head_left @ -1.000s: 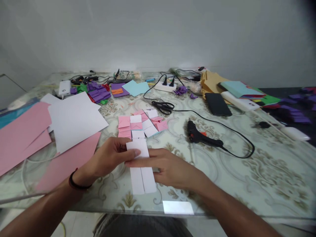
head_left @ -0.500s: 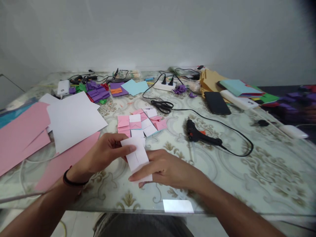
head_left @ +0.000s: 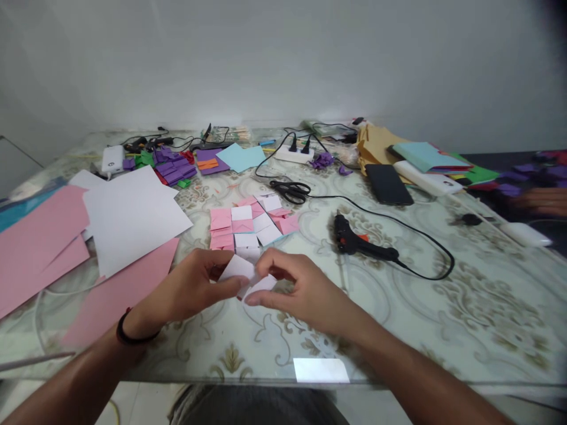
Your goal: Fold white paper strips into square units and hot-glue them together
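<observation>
A small white piece of paper point(head_left: 238, 268) is held above the table between both my hands, bent up along a fold. My left hand point(head_left: 201, 283) pinches its left part, thumb on top. Gripping the right part, my right hand point(head_left: 290, 283) has its thumb and fingers closed on the paper. Just beyond my fingers lies a cluster of folded pink and white paper pieces point(head_left: 243, 225). Black scissors point(head_left: 291, 191) rest behind that cluster. To the right a black glue gun point(head_left: 363, 241) lies on its side with its cord looping away.
White sheets point(head_left: 137, 218) and pink sheets point(head_left: 39, 242) cover the left side. Purple folded papers point(head_left: 172, 168), a power strip point(head_left: 295, 154) and a black phone point(head_left: 390, 184) lie farther back. At the far right shows another person's hand point(head_left: 544, 202) near purple papers.
The white paper went from nearly flat to bent up along a fold. My right hand moved up and turned, now pinching the paper's right part; my left hand keeps its hold.
</observation>
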Available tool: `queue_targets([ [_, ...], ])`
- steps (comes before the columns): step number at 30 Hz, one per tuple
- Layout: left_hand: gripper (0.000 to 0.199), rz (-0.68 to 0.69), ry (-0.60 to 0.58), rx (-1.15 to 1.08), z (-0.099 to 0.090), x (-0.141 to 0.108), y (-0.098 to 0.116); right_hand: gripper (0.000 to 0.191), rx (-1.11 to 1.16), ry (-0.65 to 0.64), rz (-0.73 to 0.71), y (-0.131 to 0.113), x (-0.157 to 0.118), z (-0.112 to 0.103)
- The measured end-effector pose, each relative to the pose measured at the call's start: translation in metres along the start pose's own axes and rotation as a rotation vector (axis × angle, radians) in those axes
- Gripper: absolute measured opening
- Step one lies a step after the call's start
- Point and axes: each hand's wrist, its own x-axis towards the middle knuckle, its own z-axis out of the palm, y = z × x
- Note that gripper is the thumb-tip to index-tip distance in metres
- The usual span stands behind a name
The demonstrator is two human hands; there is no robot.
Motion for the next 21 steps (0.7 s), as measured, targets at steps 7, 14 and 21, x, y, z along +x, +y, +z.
queue_targets([
  [7, 0.033, 0.063, -0.035, 0.084, 0.0009, -0.0011, 0.0057, 0.05, 0.065, -0.023, 0.137, -0.0023, 0.0003, 0.0008],
  [14, 0.033, 0.035, -0.006, 0.15, 0.0068, -0.0001, 0.0034, 0.046, 0.037, -0.048, 0.158, 0.001, 0.0017, 0.0025],
  [21, 0.032, 0.003, 0.137, -0.071, 0.0068, -0.0014, -0.0026, 0.035, 0.2, 0.045, 0.154, 0.0015, 0.0023, -0.0005],
])
